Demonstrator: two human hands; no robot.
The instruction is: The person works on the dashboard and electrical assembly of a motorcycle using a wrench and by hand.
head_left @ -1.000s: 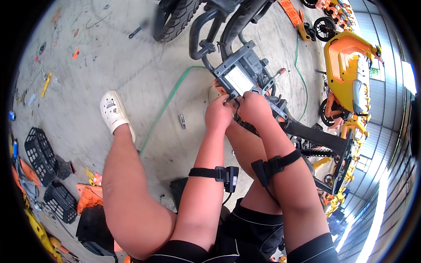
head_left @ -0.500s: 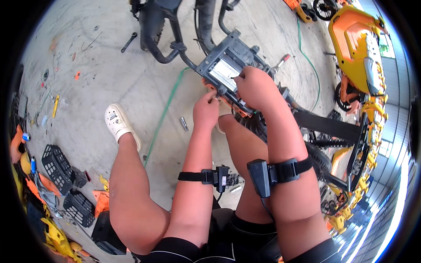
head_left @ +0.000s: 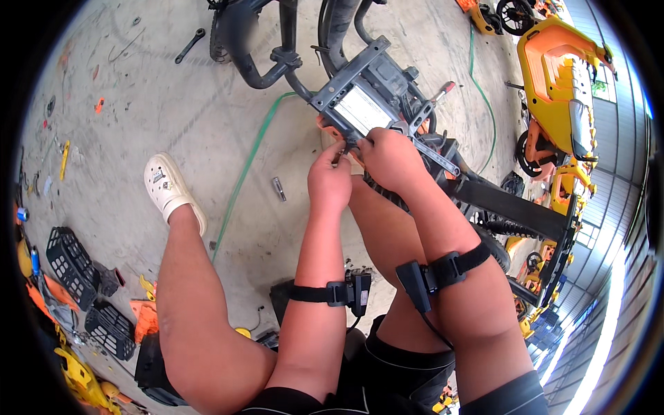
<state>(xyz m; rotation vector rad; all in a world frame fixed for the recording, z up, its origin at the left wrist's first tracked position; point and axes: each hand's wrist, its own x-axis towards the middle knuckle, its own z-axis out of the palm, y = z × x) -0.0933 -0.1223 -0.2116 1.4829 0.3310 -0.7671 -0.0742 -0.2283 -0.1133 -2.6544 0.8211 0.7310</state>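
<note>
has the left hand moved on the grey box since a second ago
No. The camera shifted, but against the grey box the left hand sits at the same lower edge, just left of the right hand, as before.

This is a repair workshop for small electric bikes or scooters, with a bare, stained concrete floor (head_left: pixel 173 117). A wrench (head_left: pixel 188 45) and a loose socket (head_left: pixel 278 188) lie on it, with a green hose (head_left: pixel 243 176) running across. Orange and yellow body panels (head_left: pixel 553 76) stand at the right, black plastic baskets (head_left: pixel 69 266) at the left, and a stripped black frame (head_left: pixel 277 55) ahead.
</note>
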